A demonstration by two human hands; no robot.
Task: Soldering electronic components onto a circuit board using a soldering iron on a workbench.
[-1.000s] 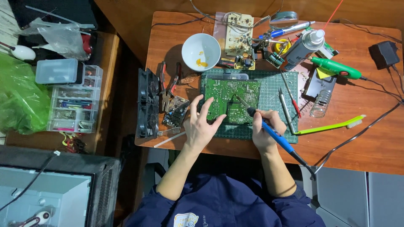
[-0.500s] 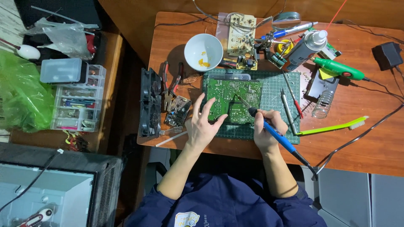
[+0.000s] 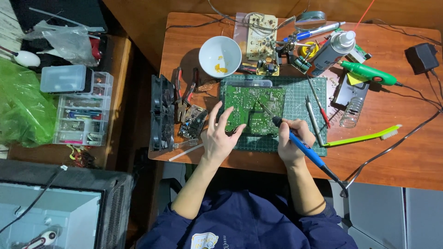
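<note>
From the head camera, I see my right hand (image 3: 291,144) closed in a pen grip around the blue-handled soldering iron (image 3: 300,143), its thin metal tip reaching toward eleven o'clock onto the green rectangular printed circuit board (image 3: 251,109). My left hand (image 3: 220,134) lies open, fingers spread, pressing the board's lower left corner. The board sits on the green gridded cutting mat (image 3: 300,99) at the centre of the brown wooden desk (image 3: 406,152).

To do this well, I judge the left hand should hold the board flat and motionless while the tip meets one joint only, my right wrist braced on the mat. The iron's cable trails off toward five o'clock, and I would leave it slack so it cannot tug the tip sideways.

At twelve o'clock from the board stands a round white bowl (image 3: 220,56) with a few yellow scraps inside, otherwise bare. At nine o'clock, on the side table, a clear plastic drawer organiser (image 3: 83,115) holds small mixed parts I cannot identify, with a closed translucent lidded box (image 3: 63,78) on top, contents unclear. Beyond it at nine o'clock a green plastic bag (image 3: 20,108) bulges, its contents hidden.
</note>
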